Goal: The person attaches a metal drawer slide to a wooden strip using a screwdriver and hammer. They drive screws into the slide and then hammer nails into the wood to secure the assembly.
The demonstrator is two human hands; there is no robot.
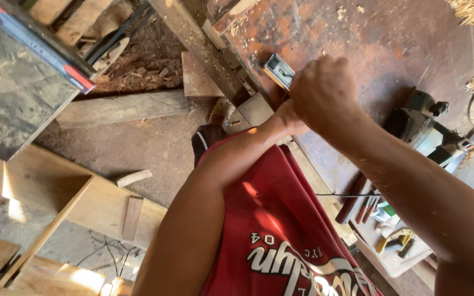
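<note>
Worktop, rust-brown and strewn with sawdust and wood shavings, fills the upper right of the view and is the largest surface present. Sawdust-covered floor lies to its left, carrying loose boards and timber offcuts. Dark panel with a red-and-black edge stands at the upper left. Red shirt with white lettering occupies the lower centre, worn by the person.

Green and grey power tool rests on the worktop at the right, well apart from the hands. Below it, on a lower ledge, lie several small hand tools, including a yellow-handled one.

Right hand is over the worktop near its left edge, fingers curled closed around the lower end of a small metal piece with a bright rectangular face, which juts from the fist toward the upper left and sits at the worktop edge. Left hand comes up just beneath the right wrist and is mostly hidden by it; its fingers cannot be made out, so their state cannot be told.
</note>
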